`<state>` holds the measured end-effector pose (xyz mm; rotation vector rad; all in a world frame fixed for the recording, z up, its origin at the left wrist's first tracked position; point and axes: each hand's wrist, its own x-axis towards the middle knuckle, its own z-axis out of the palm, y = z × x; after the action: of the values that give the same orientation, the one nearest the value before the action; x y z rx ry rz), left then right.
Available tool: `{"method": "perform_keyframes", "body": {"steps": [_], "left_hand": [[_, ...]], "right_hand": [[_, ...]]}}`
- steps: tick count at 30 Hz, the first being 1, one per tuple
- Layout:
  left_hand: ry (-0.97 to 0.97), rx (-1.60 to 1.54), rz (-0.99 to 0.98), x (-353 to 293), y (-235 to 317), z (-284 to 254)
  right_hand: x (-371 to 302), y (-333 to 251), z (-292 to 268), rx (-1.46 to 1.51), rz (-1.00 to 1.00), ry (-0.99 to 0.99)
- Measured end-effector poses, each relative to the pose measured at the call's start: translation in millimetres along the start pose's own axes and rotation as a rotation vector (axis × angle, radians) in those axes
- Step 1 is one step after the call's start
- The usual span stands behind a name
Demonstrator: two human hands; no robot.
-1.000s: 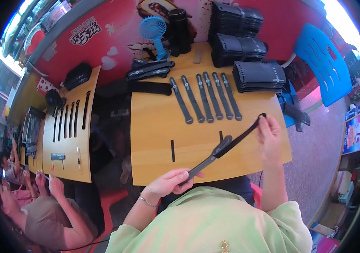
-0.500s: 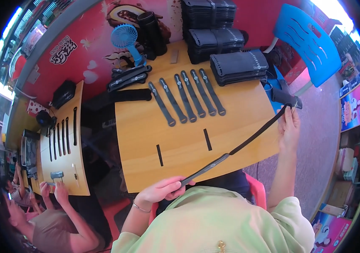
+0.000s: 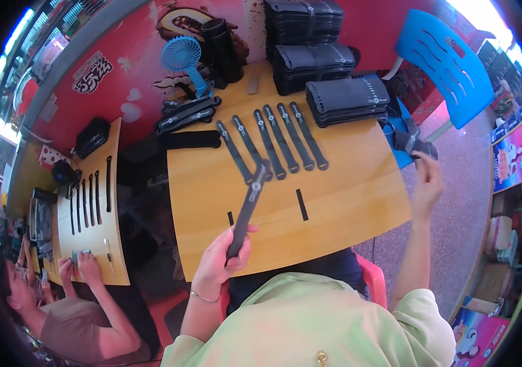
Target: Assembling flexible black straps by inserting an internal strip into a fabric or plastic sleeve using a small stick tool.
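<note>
My left hand is closed round the lower end of a dark grey strap with a rounded tip. The strap slants up over the table, and its far end overlaps the row of straps lying there. That row holds several similar grey straps side by side. Just past the strap, a short black strip is partly hidden by my left hand; another short black strip lies to its right. My right hand is raised off the table's right edge, fingers bent and apart, with nothing visible in them, near a dark grey bundle.
Stacks of dark grey folded pouches stand at the back right. A blue fan, a black bottle and bundled straps are at the back left. A blue chair stands right; a co-worker sits at a table on the left.
The strap that stretched between both hands has left my right hand. My left hand moved left and up, tilting the strap over the table. The right hand stayed near the right edge.
</note>
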<state>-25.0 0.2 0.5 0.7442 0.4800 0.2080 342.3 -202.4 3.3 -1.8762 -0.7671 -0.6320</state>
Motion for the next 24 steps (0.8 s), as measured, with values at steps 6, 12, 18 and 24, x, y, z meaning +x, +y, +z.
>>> {"method": "perform_keyframes", "body": {"steps": [6, 12, 18, 24], "left_hand": [[0.088, -0.32, 0.063, 20, -3, 6], [0.146, -0.324, 0.074, 20, -6, 13], [0.215, -0.256, 0.248, 38, -16, 30], [0.319, -0.132, 0.45, 39, -19, 35]], "right_hand": [[-47, -1, 29, -0.039, -0.052, -0.556], [-58, -22, 30, 0.041, -0.197, -0.665], [-71, -86, 39, 0.204, -0.152, -0.679], [-87, -169, 65, 0.505, -0.284, -0.878]]}}
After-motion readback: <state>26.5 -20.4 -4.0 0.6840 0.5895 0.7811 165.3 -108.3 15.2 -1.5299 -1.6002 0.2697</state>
